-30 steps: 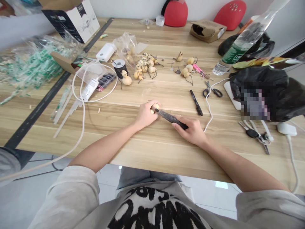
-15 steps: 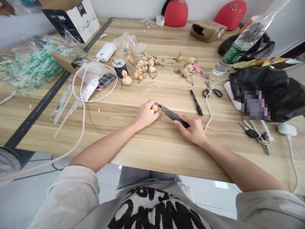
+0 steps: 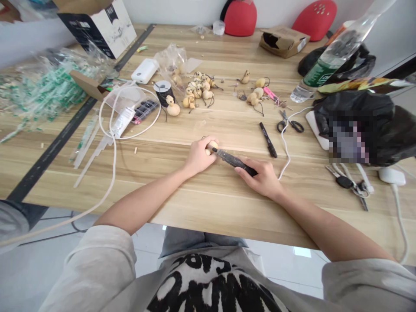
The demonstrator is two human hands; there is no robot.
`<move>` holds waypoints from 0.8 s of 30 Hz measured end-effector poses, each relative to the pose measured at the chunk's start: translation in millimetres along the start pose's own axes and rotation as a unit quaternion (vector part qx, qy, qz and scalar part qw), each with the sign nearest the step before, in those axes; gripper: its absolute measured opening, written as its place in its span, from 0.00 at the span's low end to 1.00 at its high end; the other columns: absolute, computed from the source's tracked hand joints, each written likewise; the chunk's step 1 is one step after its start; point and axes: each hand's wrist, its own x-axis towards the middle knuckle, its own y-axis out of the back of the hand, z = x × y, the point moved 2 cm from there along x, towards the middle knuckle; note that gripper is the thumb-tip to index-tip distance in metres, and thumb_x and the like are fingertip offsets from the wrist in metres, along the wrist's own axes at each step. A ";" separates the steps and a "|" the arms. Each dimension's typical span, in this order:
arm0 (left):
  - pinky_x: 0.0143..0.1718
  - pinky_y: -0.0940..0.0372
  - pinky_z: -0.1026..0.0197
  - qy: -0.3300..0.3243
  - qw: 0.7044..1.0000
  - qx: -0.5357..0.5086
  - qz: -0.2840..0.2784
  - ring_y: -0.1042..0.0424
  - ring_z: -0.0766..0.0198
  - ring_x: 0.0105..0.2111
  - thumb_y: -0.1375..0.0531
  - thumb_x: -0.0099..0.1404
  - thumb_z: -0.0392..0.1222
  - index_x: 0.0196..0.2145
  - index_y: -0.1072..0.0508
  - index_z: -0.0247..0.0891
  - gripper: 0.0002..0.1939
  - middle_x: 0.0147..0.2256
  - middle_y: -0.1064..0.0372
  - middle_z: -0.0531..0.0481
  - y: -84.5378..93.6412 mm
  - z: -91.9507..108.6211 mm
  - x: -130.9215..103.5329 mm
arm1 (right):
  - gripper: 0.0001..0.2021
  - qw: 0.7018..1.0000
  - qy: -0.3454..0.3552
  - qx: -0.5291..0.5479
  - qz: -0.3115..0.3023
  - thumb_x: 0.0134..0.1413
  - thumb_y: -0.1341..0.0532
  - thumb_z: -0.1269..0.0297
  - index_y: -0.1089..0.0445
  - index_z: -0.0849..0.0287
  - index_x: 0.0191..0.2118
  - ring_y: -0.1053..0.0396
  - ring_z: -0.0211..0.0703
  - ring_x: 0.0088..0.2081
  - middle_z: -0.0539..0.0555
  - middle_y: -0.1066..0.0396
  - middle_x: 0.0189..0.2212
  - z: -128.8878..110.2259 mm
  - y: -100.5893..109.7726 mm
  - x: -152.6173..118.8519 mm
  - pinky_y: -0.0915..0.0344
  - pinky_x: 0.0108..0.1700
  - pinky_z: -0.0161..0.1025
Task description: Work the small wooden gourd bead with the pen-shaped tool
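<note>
Over the table point(image 3: 182, 203), the left hand point(image 3: 199, 157) has fingers clamped on a gourd point(image 3: 213, 144); the right hand point(image 3: 262, 178) has fingers wrapped round a tool point(image 3: 232, 159) pointing at it.

Small craft workshop, by its table: broad pale wood-grain tabletop point(image 3: 182, 203) strewn with little tan gourd-shaped figures point(image 3: 197, 92) trailing dark cords, white-topped spool of black cord point(image 3: 164, 96), black-handled metal scissors point(image 3: 284, 118), slim black marker point(image 3: 268, 140). Dark slender hand tool point(image 3: 234, 160) in a grip. White tiled floor point(image 3: 146, 247); plain white wall point(image 3: 182, 13).
</note>
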 end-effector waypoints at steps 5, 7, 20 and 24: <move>0.34 0.38 0.64 -0.003 1.000 -0.008 0.007 0.32 0.66 0.28 0.40 0.51 0.33 0.35 0.27 0.37 0.12 0.29 0.28 0.52 -0.1 -0.8 0.0 | 0.16 1.000 -0.005 0.002 0.002 0.59 0.44 0.59 0.28 0.57 0.49 0.26 0.44 0.31 0.53 0.23 0.31 -1.3 0.6 0.1 0.31 0.35 0.38; 0.35 0.37 0.64 -0.009 1.000 -0.011 0.010 0.31 0.66 0.29 0.40 0.51 0.35 0.35 0.27 0.37 0.11 0.30 0.27 0.52 -0.2 -1.1 0.0 | 0.17 1.000 -0.009 0.004 0.010 0.59 0.44 0.60 0.28 0.58 0.50 0.26 0.44 0.30 0.53 0.23 0.30 -1.8 1.0 0.1 0.31 0.35 0.37; 0.38 0.37 0.64 -0.009 1.000 -0.016 0.013 0.29 0.65 0.33 0.38 0.53 0.36 0.35 0.27 0.36 0.10 0.34 0.25 0.49 -1.2 -0.7 0.2 | 0.16 0.999 -0.026 0.003 0.027 0.58 0.43 0.61 0.27 0.61 0.49 0.26 0.43 0.29 0.53 0.23 0.29 -2.5 3.1 1.8 0.32 0.33 0.36; 0.36 0.37 0.65 -0.010 1.000 -0.010 0.012 0.30 0.66 0.30 0.39 0.51 0.35 0.35 0.27 0.36 0.10 0.32 0.26 0.51 -0.7 -1.1 0.5 | 0.16 1.000 -0.005 0.000 0.023 0.59 0.43 0.60 0.27 0.60 0.49 0.27 0.43 0.29 0.53 0.24 0.29 -0.9 1.0 0.5 0.32 0.33 0.36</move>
